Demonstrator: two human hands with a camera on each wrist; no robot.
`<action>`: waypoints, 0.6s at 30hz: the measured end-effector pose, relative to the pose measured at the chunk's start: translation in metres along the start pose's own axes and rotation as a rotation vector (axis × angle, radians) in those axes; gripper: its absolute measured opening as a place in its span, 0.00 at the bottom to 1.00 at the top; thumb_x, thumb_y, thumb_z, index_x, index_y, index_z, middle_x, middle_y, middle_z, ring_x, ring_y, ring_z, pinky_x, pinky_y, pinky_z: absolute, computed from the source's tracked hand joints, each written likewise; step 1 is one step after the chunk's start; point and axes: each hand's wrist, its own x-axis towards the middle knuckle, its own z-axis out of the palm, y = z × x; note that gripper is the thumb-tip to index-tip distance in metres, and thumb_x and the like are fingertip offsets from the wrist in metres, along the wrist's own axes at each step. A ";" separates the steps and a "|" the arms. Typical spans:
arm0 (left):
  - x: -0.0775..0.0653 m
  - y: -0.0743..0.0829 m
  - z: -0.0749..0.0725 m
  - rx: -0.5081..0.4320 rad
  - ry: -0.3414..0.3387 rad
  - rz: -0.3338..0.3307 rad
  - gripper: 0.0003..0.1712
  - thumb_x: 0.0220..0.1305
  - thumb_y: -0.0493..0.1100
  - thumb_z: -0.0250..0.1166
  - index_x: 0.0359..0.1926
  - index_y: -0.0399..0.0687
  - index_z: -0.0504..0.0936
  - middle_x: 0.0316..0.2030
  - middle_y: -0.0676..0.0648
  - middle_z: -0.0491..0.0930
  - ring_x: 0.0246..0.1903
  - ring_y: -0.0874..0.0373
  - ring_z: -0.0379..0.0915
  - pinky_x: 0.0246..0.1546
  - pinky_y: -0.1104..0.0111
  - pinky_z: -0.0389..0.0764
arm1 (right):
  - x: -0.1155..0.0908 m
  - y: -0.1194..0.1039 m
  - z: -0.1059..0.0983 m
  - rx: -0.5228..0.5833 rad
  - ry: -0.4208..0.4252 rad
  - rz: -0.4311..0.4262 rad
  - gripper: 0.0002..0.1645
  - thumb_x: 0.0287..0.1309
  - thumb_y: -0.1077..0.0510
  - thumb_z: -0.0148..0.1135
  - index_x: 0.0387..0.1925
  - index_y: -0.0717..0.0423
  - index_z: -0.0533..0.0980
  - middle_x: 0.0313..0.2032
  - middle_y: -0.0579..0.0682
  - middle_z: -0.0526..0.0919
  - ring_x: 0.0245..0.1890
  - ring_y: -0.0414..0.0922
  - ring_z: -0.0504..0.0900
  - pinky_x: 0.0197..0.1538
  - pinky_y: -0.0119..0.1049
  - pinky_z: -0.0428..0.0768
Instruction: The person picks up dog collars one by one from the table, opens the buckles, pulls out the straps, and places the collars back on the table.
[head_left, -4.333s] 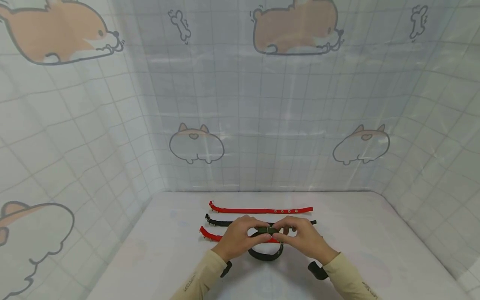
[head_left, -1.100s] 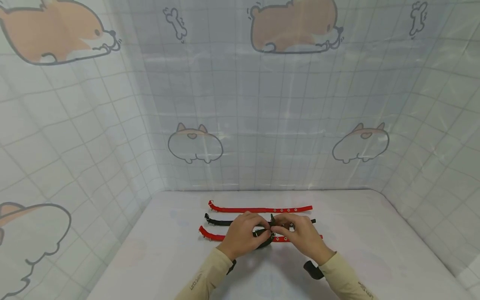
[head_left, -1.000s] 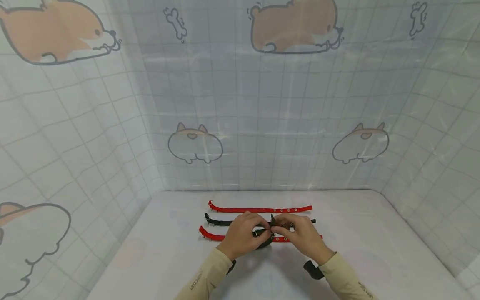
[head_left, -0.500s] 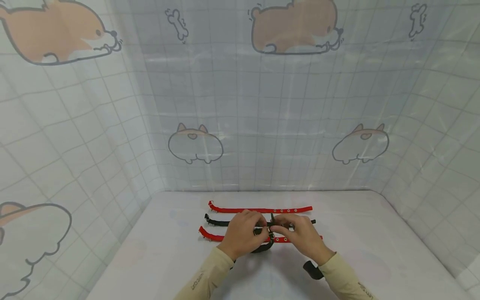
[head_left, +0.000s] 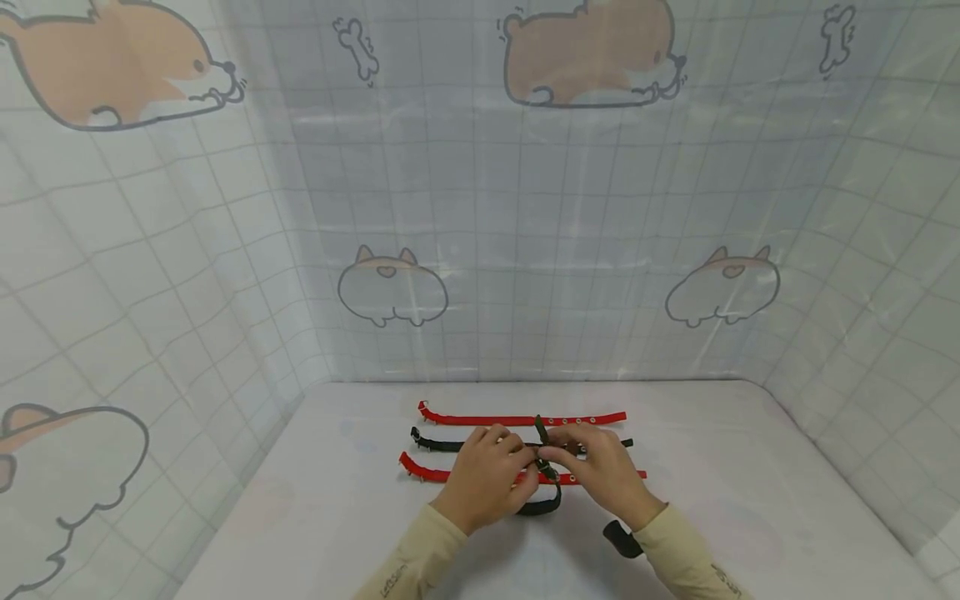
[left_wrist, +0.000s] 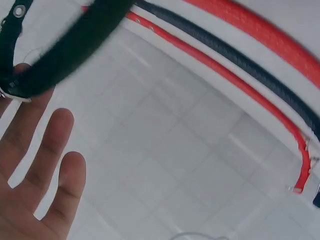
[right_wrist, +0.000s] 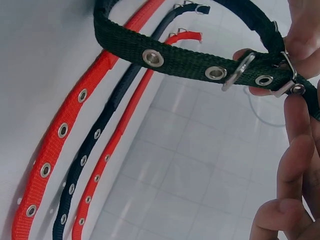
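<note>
A dark green pet collar (right_wrist: pixel 185 67) with metal eyelets is bent into a loop between my hands, its strap run through the metal buckle (right_wrist: pixel 291 75). My left hand (head_left: pixel 483 475) pinches the collar beside the buckle; in the left wrist view its other fingers (left_wrist: pixel 57 142) are spread out straight. From the other side, my right hand (head_left: pixel 600 471) pinches the strap's end just past the buckle. That free end (head_left: pixel 541 429) sticks up between the hands in the head view, and the loop hangs below them. An eyelet lies right at the buckle in the right wrist view.
Behind and beneath the hands, a red collar (head_left: pixel 495 421), a black collar (head_left: pixel 442 446) and another red collar (head_left: pixel 427 476) lie side by side on the white table (head_left: pixel 337 517). A curtain (head_left: pixel 555 333) printed with cartoon dogs surrounds the table.
Earlier the hands held the strap flat and level; its end now points up. Over the last half second, the left hand has turned, its fingers lifting, and the loop has shifted slightly right.
</note>
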 end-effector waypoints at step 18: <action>-0.005 -0.016 0.004 -0.155 -0.011 -0.015 0.14 0.67 0.59 0.67 0.38 0.57 0.90 0.28 0.59 0.83 0.31 0.62 0.71 0.33 0.69 0.75 | 0.004 -0.001 -0.004 0.060 0.000 -0.087 0.10 0.63 0.51 0.71 0.46 0.38 0.84 0.34 0.31 0.83 0.26 0.35 0.77 0.24 0.29 0.73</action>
